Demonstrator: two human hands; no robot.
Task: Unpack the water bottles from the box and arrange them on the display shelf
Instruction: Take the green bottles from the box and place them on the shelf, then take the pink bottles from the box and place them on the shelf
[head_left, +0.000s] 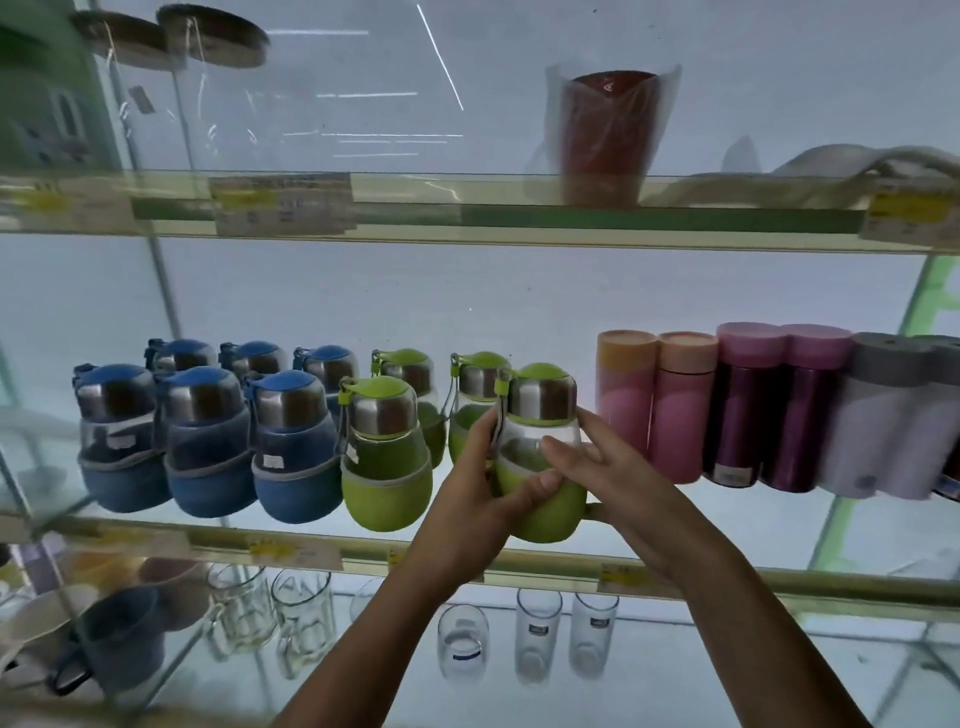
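middle glass shelf (753, 525) carries six blue bottles (208, 441) at left in two rows, green bottles (387, 457) just beside them in the middle, and tall pink, purple and grey flasks (737, 410) packed at right. upper shelf (519, 218) holds a wrapped red cup (608, 135) and lidded glass jars (223, 104); lower shelf (727, 670) holds glass mugs (304, 623) and tumblers (537, 639).

Cool, even glow off the white back panel (519, 301), no hard shadows. Reflected ceiling strips (366, 95) streak its top. Focus is best mid-shelf at the green bottle (556, 519); the shelf edge (571, 218) bows (wide lens at work), price labels (283, 205) smear, lower-left mugs (122, 631) and far-right flasks (883, 431) go soft.
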